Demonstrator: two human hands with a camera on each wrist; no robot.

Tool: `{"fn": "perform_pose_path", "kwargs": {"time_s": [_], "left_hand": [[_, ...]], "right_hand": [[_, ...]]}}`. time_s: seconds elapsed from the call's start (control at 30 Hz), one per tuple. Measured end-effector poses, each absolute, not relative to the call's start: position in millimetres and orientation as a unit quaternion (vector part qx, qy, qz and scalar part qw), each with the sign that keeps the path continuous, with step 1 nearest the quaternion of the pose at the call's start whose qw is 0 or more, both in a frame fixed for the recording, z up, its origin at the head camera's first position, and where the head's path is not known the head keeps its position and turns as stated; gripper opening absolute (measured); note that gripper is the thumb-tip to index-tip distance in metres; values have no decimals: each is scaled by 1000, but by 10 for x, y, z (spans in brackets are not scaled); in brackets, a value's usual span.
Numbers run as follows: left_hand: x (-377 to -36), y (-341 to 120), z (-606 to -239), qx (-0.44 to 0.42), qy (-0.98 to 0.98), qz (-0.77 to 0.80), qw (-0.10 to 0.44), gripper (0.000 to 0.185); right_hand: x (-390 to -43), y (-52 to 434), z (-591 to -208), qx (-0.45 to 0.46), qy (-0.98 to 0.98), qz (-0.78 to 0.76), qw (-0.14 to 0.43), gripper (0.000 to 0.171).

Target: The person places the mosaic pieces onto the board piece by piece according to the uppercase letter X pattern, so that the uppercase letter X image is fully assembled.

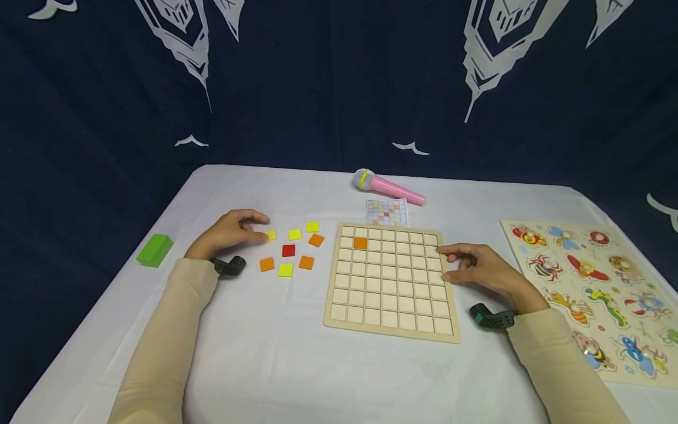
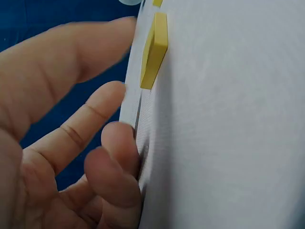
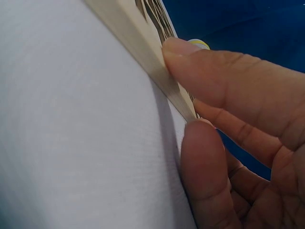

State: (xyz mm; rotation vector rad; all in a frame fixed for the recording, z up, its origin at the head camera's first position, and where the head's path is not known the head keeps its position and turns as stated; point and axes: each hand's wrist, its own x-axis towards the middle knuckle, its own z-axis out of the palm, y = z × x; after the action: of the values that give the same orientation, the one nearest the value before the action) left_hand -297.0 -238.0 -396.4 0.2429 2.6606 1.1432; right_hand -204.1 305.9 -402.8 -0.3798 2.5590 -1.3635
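Resting on the white tablecloth (image 1: 275, 365), the left hand (image 1: 228, 234) has its fingers loosely curled with the fingertips right at a yellow tile (image 1: 271, 235), touching or nearly so. The wrist cam shows that yellow tile (image 2: 155, 50) lying flat on the cloth just past the fingers, so nothing is actually pinched, as far as I can tell. It's a thin, flat square with crisp edges.

The right hand (image 1: 479, 271) sits at the right edge of the wooden grid board (image 1: 392, 327), fingers relaxed over the rim and thumb against the side; up close the thumb and a finger (image 3: 224, 71) press the pale wood edge (image 3: 143, 57), not gripping it.

That board is a light wood tray cut into square cells, and only one cell is filled, by an orange tile (image 1: 360, 242) near the top left corner. Loose tiles lie between the left hand and the board: yellow, orange and one red tile (image 1: 288, 250).

Further out are a small pattern card (image 1: 387, 212), a pink toy microphone (image 1: 389, 187), a green block (image 1: 155, 249) and an insect peg puzzle (image 1: 593, 294).
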Motion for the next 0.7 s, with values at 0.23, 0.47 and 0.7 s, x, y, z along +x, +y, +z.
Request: {"fn": "perform_pose_path", "kwargs": {"time_s": [0.23,0.47,0.7], "left_hand": [[-2985,-2406,-4003,88,916,379,104,46],[-2987,-2400,-4041,95,914,384,86,38],[-2992,-2405,-4100,90,909,400,73,38]], "right_hand": [[-2049,3061,-4035,-131,868,-468,108,62],[-2052,3063,-4051,-132,865,-473,102,61],[-2058,3064,-4062,-131,865,-473,104,62]]}}
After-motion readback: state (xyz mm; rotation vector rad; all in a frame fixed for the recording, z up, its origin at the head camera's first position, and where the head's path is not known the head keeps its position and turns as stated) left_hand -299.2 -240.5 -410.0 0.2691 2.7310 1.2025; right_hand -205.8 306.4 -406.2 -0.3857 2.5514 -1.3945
